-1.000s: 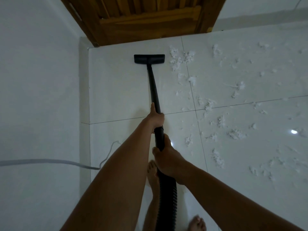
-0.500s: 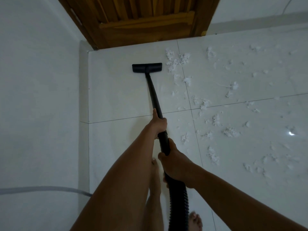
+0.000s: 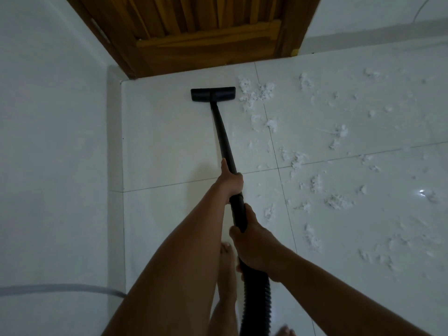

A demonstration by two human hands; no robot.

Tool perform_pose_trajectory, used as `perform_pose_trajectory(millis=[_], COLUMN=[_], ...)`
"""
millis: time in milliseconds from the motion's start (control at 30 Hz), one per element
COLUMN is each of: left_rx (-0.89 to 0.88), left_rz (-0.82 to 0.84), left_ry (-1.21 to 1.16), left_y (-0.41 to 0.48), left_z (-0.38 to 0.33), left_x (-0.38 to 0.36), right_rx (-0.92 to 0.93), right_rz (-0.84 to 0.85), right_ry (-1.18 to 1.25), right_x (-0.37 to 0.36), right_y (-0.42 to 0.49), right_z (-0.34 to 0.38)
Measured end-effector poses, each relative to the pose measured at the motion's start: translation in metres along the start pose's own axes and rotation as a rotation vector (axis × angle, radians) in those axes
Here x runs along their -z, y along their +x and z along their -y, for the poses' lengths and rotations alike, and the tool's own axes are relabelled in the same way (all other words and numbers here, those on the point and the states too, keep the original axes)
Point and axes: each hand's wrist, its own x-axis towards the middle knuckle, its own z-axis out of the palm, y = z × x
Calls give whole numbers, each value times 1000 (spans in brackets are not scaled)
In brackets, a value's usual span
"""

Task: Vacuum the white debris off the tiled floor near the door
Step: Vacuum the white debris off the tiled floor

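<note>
A black vacuum wand (image 3: 222,132) runs from my hands to its flat floor head (image 3: 212,94), which lies on the white tiled floor (image 3: 169,146) just short of the wooden door (image 3: 206,40). My left hand (image 3: 230,181) grips the wand higher up. My right hand (image 3: 252,241) grips it lower, where the ribbed hose (image 3: 257,301) begins. White fluffy debris (image 3: 254,95) lies right beside the head's right end and is scattered over the tiles to the right (image 3: 339,201).
A white wall (image 3: 53,166) with a tiled skirting closes the left side. A grey cable (image 3: 72,288) runs along the wall at lower left. My bare feet (image 3: 226,270) stand under my arms. The door frame (image 3: 298,27) meets the far wall.
The vacuum head was drawn back from the door and has moved forward a little again, staying left of the debris. Both hands keep their grip on the wand.
</note>
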Motion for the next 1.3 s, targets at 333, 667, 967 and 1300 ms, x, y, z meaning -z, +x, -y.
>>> perform_pose_trajectory(millis=[333, 667, 967, 1300], left_rx=[-57, -48, -10, -21], left_rz=[3, -1, 12, -2], left_ry=[-25, -92, -207, -74], left_y=[46, 82, 99, 90], left_z=[-25, -47, -75, -79], left_x=[25, 42, 56, 59], right_rx=[10, 53, 124, 92], right_rz=[-22, -28, -31, 50], right_ry=[-20, -9, 214, 567], right_x=[9, 23, 34, 31], right_y=[41, 71, 79, 68], right_z=[34, 59, 79, 88])
